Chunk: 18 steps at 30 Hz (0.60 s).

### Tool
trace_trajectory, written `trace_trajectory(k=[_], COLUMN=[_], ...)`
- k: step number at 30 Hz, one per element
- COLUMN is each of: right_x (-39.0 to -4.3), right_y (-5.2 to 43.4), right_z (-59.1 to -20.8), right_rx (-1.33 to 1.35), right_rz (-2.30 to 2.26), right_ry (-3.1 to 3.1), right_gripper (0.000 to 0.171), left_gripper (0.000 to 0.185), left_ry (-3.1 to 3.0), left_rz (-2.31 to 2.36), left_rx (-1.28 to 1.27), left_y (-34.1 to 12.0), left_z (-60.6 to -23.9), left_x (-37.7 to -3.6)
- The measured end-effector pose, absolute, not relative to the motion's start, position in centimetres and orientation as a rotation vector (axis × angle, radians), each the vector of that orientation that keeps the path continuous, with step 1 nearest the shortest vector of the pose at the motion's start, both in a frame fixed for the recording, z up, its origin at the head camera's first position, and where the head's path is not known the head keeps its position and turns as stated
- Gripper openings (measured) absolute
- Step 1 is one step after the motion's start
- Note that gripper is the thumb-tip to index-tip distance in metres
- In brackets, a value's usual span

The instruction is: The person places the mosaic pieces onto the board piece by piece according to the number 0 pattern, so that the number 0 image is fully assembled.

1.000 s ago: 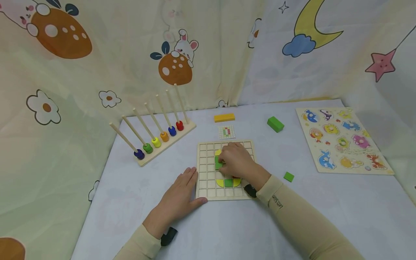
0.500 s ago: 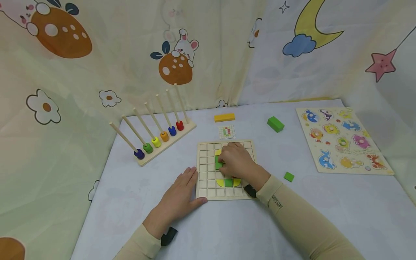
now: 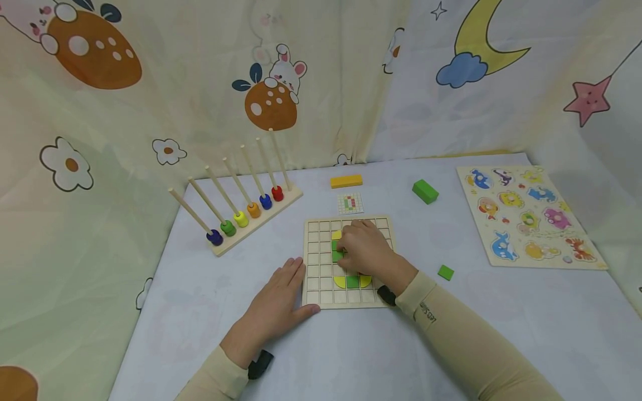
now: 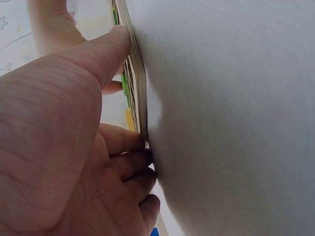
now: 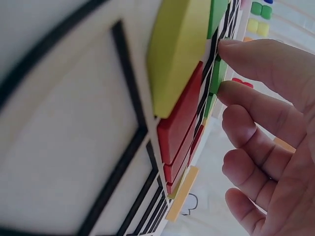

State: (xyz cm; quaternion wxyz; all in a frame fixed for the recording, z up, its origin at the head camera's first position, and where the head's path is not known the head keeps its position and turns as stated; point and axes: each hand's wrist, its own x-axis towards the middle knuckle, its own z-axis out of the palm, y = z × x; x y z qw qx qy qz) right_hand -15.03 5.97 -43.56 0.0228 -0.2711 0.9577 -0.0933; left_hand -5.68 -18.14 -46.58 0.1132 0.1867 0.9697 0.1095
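My left hand point(image 3: 281, 298) rests flat at the left edge of a wooden grid board point(image 3: 318, 267), its thumb at the near-left corner. In the left wrist view, the thumb point(image 4: 110, 49) and fingertips touch the board's side. My right hand point(image 3: 366, 250) is over the upper middle of the board. Its thumb and index finger pinch a small green tile point(image 5: 216, 73) at the grid in the right wrist view. Red tiles point(image 5: 177, 130) and a yellow rounded tile point(image 5: 179, 54) lie on the grid nearby. A green tile point(image 3: 353, 282) sits between two yellow ones on a lower row. The hand hides part of the pattern.
Behind the board lie a small pattern card point(image 3: 350, 204) and a yellow block point(image 3: 346, 181). A peg rack with coloured beads point(image 3: 261, 216) stands at left. To the right are a green block point(image 3: 425, 191), a loose green tile point(image 3: 446, 272) and an animal puzzle board point(image 3: 521, 223).
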Motion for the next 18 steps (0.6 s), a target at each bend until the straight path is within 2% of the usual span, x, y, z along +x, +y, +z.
trace_trajectory(k=[18], right_x=[-15.2], right_y=[7.8], right_z=[-42.0], right_rx=[-0.768], right_rz=[-0.368], right_ry=[3.004], right_gripper=[0.024], left_gripper=[0.104], left_ry=[2.835], left_rz=[0.339], left_rx=[0.532], left_y=[-18.0], left_z=[-46.3], left_x=[-5.6])
